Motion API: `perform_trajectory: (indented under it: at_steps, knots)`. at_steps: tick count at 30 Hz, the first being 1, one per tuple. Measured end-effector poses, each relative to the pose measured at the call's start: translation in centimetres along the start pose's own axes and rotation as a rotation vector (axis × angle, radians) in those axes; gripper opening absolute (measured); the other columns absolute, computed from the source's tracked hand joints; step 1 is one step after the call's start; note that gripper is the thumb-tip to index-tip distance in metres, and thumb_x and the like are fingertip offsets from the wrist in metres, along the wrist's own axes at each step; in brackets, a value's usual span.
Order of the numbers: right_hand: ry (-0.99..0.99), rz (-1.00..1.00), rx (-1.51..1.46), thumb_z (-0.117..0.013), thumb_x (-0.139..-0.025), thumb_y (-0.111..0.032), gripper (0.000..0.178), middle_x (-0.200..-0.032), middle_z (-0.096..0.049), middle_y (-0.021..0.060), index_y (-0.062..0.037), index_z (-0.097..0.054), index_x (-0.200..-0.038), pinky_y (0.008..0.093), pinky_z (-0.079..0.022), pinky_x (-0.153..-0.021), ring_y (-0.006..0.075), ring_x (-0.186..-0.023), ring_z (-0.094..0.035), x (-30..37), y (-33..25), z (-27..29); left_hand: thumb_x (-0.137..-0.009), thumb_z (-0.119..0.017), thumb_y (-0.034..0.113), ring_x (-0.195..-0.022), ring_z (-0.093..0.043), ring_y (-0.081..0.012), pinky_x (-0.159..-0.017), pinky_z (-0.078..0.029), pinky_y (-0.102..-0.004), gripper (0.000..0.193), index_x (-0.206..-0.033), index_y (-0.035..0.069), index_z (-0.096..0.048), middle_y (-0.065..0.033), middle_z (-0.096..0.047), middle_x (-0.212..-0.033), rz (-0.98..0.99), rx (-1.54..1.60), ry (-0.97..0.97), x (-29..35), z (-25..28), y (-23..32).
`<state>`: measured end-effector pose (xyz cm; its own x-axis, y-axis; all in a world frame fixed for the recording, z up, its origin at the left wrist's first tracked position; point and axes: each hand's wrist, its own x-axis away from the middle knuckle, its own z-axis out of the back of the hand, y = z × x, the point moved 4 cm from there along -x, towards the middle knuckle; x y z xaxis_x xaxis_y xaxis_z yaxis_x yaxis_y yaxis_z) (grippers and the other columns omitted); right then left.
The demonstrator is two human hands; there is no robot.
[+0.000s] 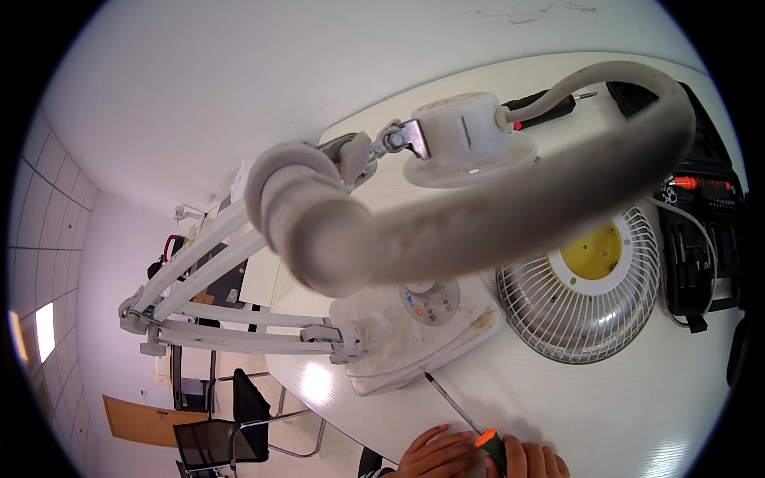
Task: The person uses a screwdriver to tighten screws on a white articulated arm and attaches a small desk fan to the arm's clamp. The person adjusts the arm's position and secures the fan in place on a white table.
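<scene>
Closed round the black-and-orange handle of a screwdriver [457, 405] is my right hand [532, 460], at the lower edge. The shaft slants up to the left, its tip by the near edge of a stained white lamp base [414, 342] that carries a round control panel. My left hand [438, 454] lies beside the handle, fingers stretched out; whether it touches the handle is unclear. From the base rises a white jointed arm [203, 259]. A thick, blurred beige tube [510, 219] crosses close in front. Behind it stands a white housing [462, 131] with a metal bracket.
A round wire cage [586, 331] with a yellow disc inside lies on the white table [550, 406]. At the right, a black tool case [685, 263] stands open with bits and an orange-handled tool. Another screwdriver [554, 113] lies at the back. Black chairs [247, 410] stand left.
</scene>
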<state>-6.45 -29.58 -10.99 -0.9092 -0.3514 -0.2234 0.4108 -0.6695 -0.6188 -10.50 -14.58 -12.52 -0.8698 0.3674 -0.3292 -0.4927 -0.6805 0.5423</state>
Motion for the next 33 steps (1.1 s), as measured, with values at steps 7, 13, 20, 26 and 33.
perform_trajectory:
  at_steps: [7, 13, 20, 26, 33]
  knots:
    - [0.016, 0.011, 0.008, -0.061, -0.078, -0.022, 0.028, -0.076, -0.054, 0.0088, -0.0027, -0.058, -0.098, 0.0319, -0.045, -0.051, 0.0227, -0.061, -0.053, 0.0, -0.01, 0.05, -0.076, -0.058, 0.009, -0.095, -0.059, -0.0303, -0.089, -0.04, -0.0468, 0.015, -0.088, 0.002, -0.065, -0.0134, -0.062, -0.093, 0.006, -0.003, -0.008, 0.24, -0.14, -0.08]
    - [0.037, 0.02, 0.006, -0.061, -0.078, -0.022, 0.027, -0.076, -0.055, 0.0089, -0.0028, -0.058, -0.097, 0.0314, -0.045, -0.051, 0.0224, -0.06, -0.053, 0.1, 0.02, -0.04, -0.075, -0.058, 0.009, -0.096, -0.059, -0.0303, -0.089, -0.04, -0.0469, 0.016, -0.088, 0.002, -0.065, -0.0134, -0.062, -0.093, 0.012, -0.006, -0.031, 0.28, -0.12, -0.06]
    - [0.023, 0.006, 0.012, -0.062, -0.078, -0.021, 0.026, -0.075, -0.055, 0.009, -0.0027, -0.059, -0.096, 0.0315, -0.045, -0.049, 0.0225, -0.059, -0.053, 0.0, -0.05, 0.05, -0.075, -0.058, 0.008, -0.095, -0.059, -0.0303, -0.089, -0.04, -0.0471, 0.016, -0.088, 0.002, -0.065, -0.0135, -0.062, -0.093, 0.02, -0.012, -0.037, 0.06, -0.08, 0.03]
    - [0.029, 0.016, 0.007, -0.061, -0.078, -0.021, 0.026, -0.074, -0.055, 0.0092, -0.0024, -0.058, -0.097, 0.0316, -0.044, -0.049, 0.0225, -0.058, -0.053, -0.07, 0.0, 0.08, -0.075, -0.058, 0.008, -0.095, -0.059, -0.0305, -0.089, -0.04, -0.0471, 0.016, -0.088, 0.002, -0.065, -0.0139, -0.062, -0.092, 0.015, -0.009, -0.025, 0.03, -0.1, 0.01]
    - [0.03, 0.016, 0.003, -0.061, -0.079, -0.021, 0.026, -0.075, -0.055, 0.0094, -0.0022, -0.058, -0.097, 0.0316, -0.045, -0.049, 0.0225, -0.059, -0.053, -0.03, 0.06, 0.06, -0.074, -0.06, 0.007, -0.095, -0.059, -0.0308, -0.089, -0.04, -0.0472, 0.016, -0.087, 0.002, -0.065, -0.0144, -0.062, -0.092, 0.019, -0.009, -0.006, 0.22, -0.27, -0.03]
